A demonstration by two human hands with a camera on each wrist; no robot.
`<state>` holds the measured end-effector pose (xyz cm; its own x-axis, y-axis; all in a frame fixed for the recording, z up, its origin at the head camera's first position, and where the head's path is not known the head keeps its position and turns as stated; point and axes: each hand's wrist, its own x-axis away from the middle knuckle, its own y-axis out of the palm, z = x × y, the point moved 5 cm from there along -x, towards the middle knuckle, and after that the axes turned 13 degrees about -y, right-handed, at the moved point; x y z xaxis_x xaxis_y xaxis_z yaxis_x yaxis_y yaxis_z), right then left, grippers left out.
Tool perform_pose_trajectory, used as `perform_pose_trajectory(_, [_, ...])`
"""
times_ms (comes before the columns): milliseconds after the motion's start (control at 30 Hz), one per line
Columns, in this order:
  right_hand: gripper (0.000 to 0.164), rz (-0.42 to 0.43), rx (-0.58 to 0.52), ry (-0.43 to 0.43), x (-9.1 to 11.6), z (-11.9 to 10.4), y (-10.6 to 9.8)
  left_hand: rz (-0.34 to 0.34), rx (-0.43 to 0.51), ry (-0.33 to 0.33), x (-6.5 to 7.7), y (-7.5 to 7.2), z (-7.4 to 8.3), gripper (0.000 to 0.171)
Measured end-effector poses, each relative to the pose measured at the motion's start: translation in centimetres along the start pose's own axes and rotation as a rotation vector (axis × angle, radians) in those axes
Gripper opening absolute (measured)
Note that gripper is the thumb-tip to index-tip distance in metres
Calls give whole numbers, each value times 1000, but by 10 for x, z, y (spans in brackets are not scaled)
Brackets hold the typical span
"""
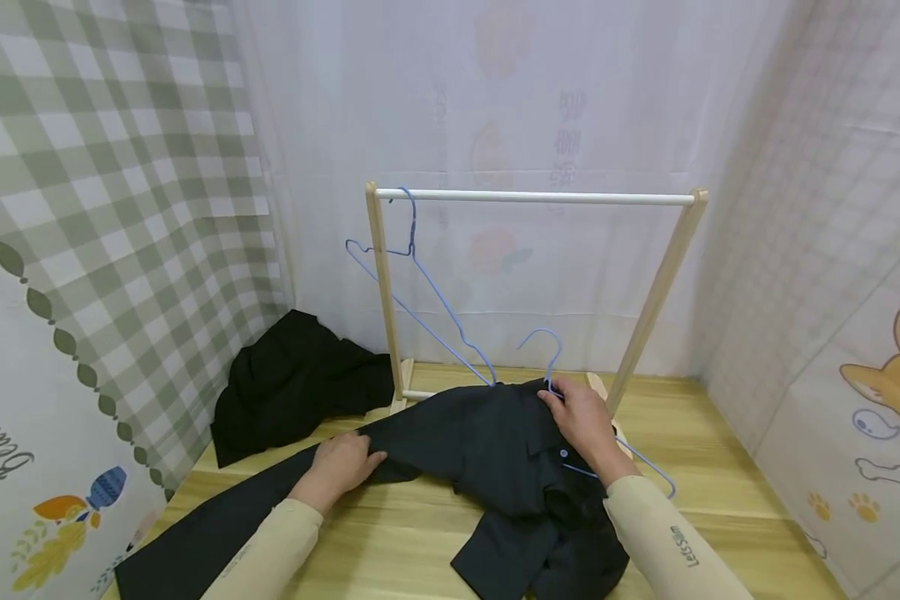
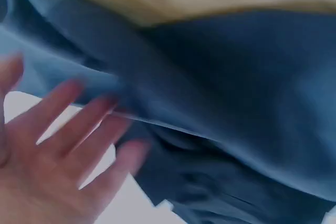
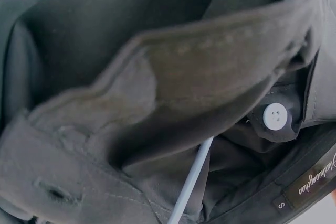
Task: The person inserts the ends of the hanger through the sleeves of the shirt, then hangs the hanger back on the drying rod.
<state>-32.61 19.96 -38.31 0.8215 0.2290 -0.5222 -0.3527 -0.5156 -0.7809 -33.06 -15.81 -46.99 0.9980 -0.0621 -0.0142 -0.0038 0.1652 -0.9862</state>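
Note:
A black button-up shirt (image 1: 487, 450) is spread over the wooden table, one sleeve stretched toward the near left. My left hand (image 1: 341, 467) lies on that sleeve; its fingers look straight and spread in the left wrist view, beside the dark cloth (image 2: 252, 77). With my right hand (image 1: 585, 421) I pinch the shirt at the collar, close by the hook of a blue wire hanger (image 1: 557, 350). One hanger arm sticks out past my right wrist; the rest is partly hidden by cloth. The right wrist view shows a pale button (image 3: 275, 116) and a hanger wire (image 3: 191, 182) inside the collar.
Behind the shirt stands a wooden rack with a white rail (image 1: 532, 197). Another blue hanger (image 1: 438, 292) hangs at the rail's left end. A crumpled black garment (image 1: 292, 387) lies at the back left. Patterned curtains (image 1: 120, 125) surround the table (image 1: 720, 475).

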Motion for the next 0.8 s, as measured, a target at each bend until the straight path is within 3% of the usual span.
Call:
perform_pose_trajectory(67, [15,8,13,-8,1,0,1,139,53,99,-8,-8,24,35])
perform_pose_trajectory(133, [14,12,18,-9,2,0,1,214,109,202,-15,-13,53,36])
perform_pose_trajectory(200, [14,18,20,-5,3,-1,1,211,146,284,-23,-15,83,42])
perform_pose_trajectory(333, [14,10,31,-19,4,-4,1,140,188,370,-36,-16,140,49])
perform_pose_trajectory(433, [15,-9,30,-60,4,-7,3,161,238,435,-41,-21,170,47])
perform_pose_trajectory(567, [12,-15,3,-128,4,-13,4,143,338,472,-44,-24,187,35])
perform_pose_trajectory(800, [14,-26,-5,-158,2,-12,4,89,494,448,-47,-25,177,24])
